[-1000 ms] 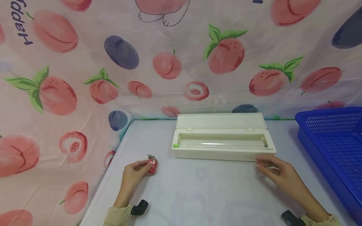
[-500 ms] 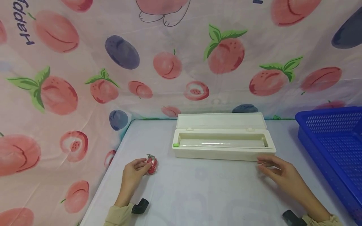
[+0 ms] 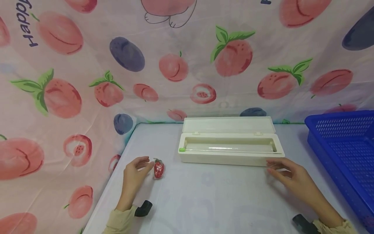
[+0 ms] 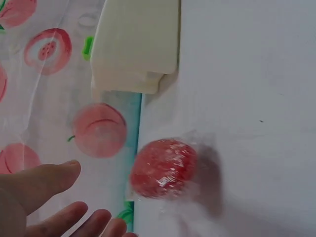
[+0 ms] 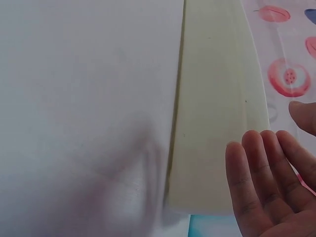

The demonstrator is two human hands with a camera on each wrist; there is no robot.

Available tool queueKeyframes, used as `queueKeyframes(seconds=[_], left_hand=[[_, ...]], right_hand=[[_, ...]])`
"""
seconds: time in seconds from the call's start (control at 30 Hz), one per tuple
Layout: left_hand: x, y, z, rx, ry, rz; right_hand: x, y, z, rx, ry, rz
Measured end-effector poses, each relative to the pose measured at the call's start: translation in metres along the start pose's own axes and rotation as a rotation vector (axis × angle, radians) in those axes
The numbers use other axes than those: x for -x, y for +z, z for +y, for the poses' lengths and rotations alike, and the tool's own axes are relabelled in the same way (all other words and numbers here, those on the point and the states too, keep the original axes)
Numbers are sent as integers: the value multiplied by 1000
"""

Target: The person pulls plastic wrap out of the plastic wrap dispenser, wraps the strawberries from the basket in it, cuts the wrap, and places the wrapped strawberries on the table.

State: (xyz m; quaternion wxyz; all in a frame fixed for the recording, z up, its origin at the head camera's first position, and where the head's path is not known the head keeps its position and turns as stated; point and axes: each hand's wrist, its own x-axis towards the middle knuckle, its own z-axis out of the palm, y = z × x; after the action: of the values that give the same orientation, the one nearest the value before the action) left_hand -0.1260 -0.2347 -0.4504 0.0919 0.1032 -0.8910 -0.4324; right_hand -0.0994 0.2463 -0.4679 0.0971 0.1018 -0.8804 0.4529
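A red strawberry-like item [image 3: 159, 169] in clear wrapping, with a green top, stands on the white table left of the box. Just left of it is my left hand [image 3: 134, 177], thumb and fingers apart; the left wrist view shows a gap between them and the wrapped item [image 4: 164, 168]. A long cream box [image 3: 225, 158] with its lid raised lies farther back, a green tab at its left end. My right hand [image 3: 295, 182] is by the box's front right corner, fingers relaxed, holding nothing. In the right wrist view its fingers [image 5: 266, 173] overlap the box's end [image 5: 212, 123].
A blue plastic basket [image 3: 321, 149] stands at the right side of the table. Behind and to the left hangs a pink cloth [image 3: 181, 39] printed with fruit. Each wrist carries a black device.
My left hand has let go of the wrapped item and moved slightly left. The item now stands by itself, a little to the right. My right hand has barely moved.
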Motion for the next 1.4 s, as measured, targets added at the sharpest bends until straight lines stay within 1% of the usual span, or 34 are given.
queueKeyframes(seconds=[0.07,0.17,0.37,0.5,0.63,0.7,0.83,1.0,1.1,1.23,1.3,1.4], left_hand=[[-1,0,7,2,32,18],[-2,1,20,34,70,18],[-2,11,48,82,131,-25],[-2,20,66,126,179,-50],[-3,29,80,159,239,-93],[-3,33,85,167,267,-115],[-4,43,93,179,301,-156],[-2,57,103,230,345,-202],[-2,65,107,265,353,-243],[-5,76,109,296,351,-304],[-6,81,109,258,367,-326],[-7,86,108,154,429,-350]], right_hand=[[-1,-1,-2,1,-11,-1],[-2,-2,-4,-7,-38,0],[-8,-4,-10,-8,-109,21],[-14,-4,-16,9,-128,25],[-20,-2,-22,30,-150,25],[-23,-1,-25,38,-170,28],[-29,0,-30,53,-208,38],[-37,2,-33,78,-266,63],[-43,5,-35,92,-290,67],[-50,8,-38,126,-301,51],[-53,10,-38,153,-298,38],[-56,11,-38,183,-263,-1]])
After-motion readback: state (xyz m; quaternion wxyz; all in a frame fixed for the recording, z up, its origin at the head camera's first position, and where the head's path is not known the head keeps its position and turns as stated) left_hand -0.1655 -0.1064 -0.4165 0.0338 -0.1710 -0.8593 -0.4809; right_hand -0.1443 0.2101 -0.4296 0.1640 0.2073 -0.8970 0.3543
